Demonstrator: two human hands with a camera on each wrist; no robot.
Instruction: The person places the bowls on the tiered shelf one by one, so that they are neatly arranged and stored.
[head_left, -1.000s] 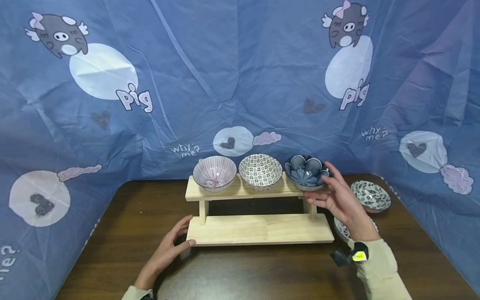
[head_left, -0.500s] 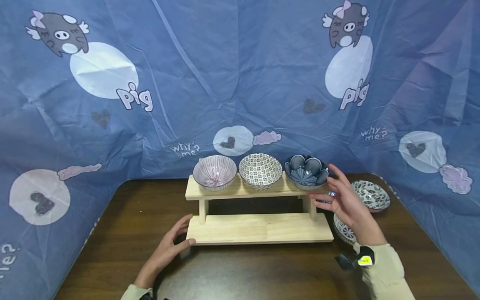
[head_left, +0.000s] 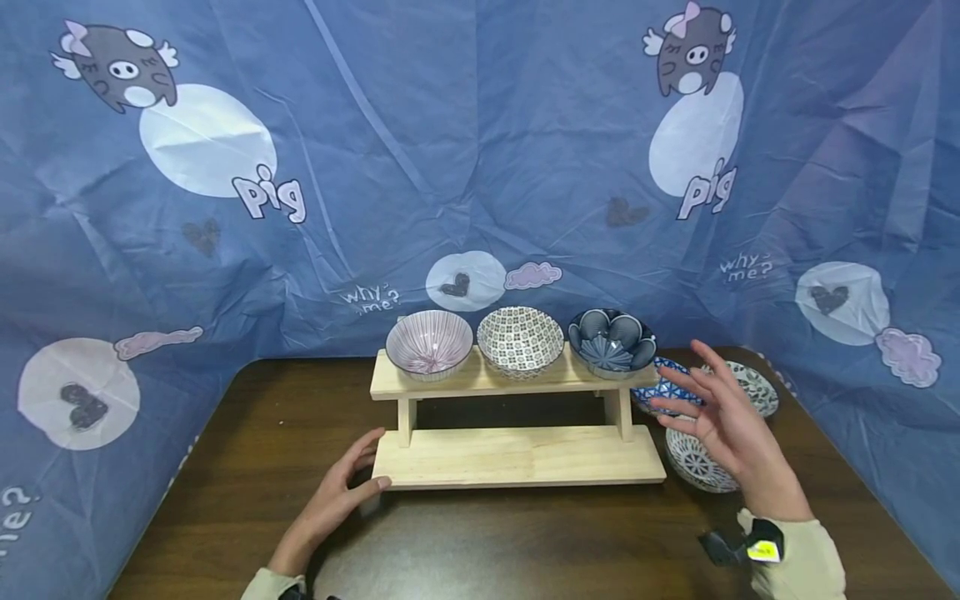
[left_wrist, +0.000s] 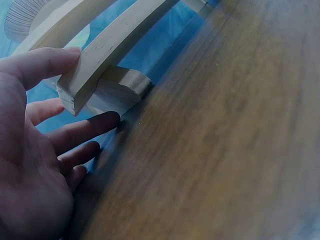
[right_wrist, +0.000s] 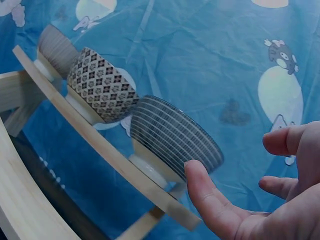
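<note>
A two-tier wooden stand (head_left: 517, 457) holds three bowls in a row on its upper shelf: a purple-striped bowl (head_left: 429, 346), a bowl with a small checked pattern (head_left: 521, 342) and a dark blue bowl (head_left: 612, 343). The left hand (head_left: 330, 504) grips the left end of the lower shelf, its thumb (left_wrist: 65, 59) on the board in the left wrist view. Fingers spread, the right hand (head_left: 735, 429) hovers right of the dark blue bowl, holding nothing. In the right wrist view a gap shows between most of its fingers and the blue striped outside of that bowl (right_wrist: 175, 135).
Right of the stand, on the brown table (head_left: 510, 550), are a blue-patterned bowl (head_left: 651, 398), a black-and-white bowl (head_left: 693, 461) and a leaf-patterned bowl (head_left: 759, 392), partly behind the right hand. A blue printed cloth (head_left: 375, 150) hangs behind and at the sides.
The right hand has let go of the dark blue bowl and moved right and toward the viewer, uncovering the blue-patterned bowl. The left hand has stayed on the stand.
</note>
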